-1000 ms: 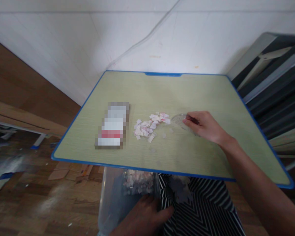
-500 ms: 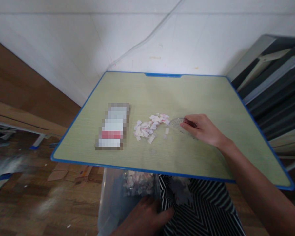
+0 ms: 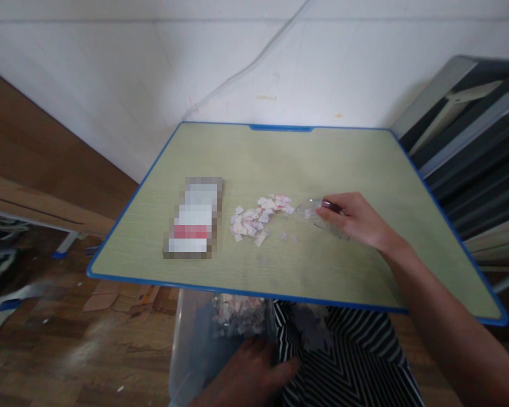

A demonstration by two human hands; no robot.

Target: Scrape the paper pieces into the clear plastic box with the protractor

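Observation:
My right hand (image 3: 354, 217) is closed in a pinch over the right half of the board, holding a clear protractor (image 3: 307, 204) with a dark red part at the fingers. A small paper bit shows at the protractor, on or under it I cannot tell. Just left of it lies a loose heap of pinkish-white paper bits (image 3: 250, 222). Below the board's near edge, my left hand (image 3: 250, 373) grips the right side of a clear plastic bin (image 3: 176, 345), thumb outside; its fingertips are partly in shadow. More paper bits (image 3: 240, 314) fill part of the bin.
The green tabletop (image 3: 343, 158) has a blue rim and stands against a white wall. A blurred-out flat object (image 3: 195, 217) lies on its left side. Striped cloth (image 3: 356, 356) covers my lap. Dark folded frames (image 3: 483, 135) lean at right; cardboard (image 3: 104, 297) lies on the floor.
My right hand has tilted the protractor up and shifted slightly right. A loose paper bit left of the protractor is gone from its spot. My left hand has stayed put.

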